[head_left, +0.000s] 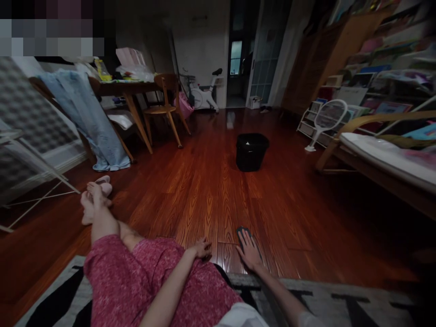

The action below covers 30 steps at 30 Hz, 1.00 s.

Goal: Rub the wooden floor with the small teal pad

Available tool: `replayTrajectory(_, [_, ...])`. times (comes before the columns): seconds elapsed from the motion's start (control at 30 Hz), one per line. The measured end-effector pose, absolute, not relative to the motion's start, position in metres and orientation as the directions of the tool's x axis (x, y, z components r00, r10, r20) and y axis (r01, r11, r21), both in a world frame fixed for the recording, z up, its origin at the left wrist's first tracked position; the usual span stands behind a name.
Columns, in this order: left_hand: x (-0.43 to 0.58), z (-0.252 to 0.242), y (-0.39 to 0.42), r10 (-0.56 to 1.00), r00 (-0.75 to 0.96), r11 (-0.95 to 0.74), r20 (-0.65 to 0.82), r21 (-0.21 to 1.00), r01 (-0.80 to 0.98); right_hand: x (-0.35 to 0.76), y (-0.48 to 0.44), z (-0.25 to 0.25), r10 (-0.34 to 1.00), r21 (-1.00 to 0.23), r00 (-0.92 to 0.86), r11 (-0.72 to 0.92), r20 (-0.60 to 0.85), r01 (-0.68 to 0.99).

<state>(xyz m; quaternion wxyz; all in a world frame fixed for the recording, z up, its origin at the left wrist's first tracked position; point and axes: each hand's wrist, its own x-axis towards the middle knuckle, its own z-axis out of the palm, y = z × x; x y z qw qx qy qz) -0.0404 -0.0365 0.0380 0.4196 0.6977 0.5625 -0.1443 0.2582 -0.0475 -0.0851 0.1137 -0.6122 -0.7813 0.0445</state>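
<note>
While the left hand [202, 249], fingers loosely bent yet apart, rests at the edge of the crimson shorts [153, 272], the right hand [251, 254] lies flat and spread on a dark cloth [239, 233], which sits directly beneath it on glossy wooden floorboards [204, 195], one edge showing. Well ahead of both hands stands a black bin [251, 156]; farther off, a white exercise bike [204, 96] stands near the wall [204, 50].

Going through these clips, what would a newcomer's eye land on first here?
Probably the black bin, standing on the glossy reddish wood floor just right of the picture's centre. Next, the right hand, spread over a small dark item, perhaps a cloth, near the patterned rug's edge. The pinkish-red garment at lower left also stands out.
</note>
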Motion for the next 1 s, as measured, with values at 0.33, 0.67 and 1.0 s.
replayTrajectory(0.33, [-0.041,0.05,-0.035,0.665,0.332,-0.024,-0.669,0.425,0.905,0.24,0.043,-0.075,0.986,-0.222,-0.13,0.15,0.103,0.963])
replayTrajectory(0.67, [-0.04,0.039,-0.034,0.66,0.326,-0.015,-0.677,0.421,0.907,0.303,-0.083,-0.108,0.956,-0.191,-0.228,0.263,0.187,0.946])
replayTrajectory(1.0, [-0.041,0.045,-0.037,0.657,0.332,-0.041,-0.677,0.407,0.912,0.284,-0.009,-0.086,0.983,-0.204,-0.081,0.114,0.163,0.972])
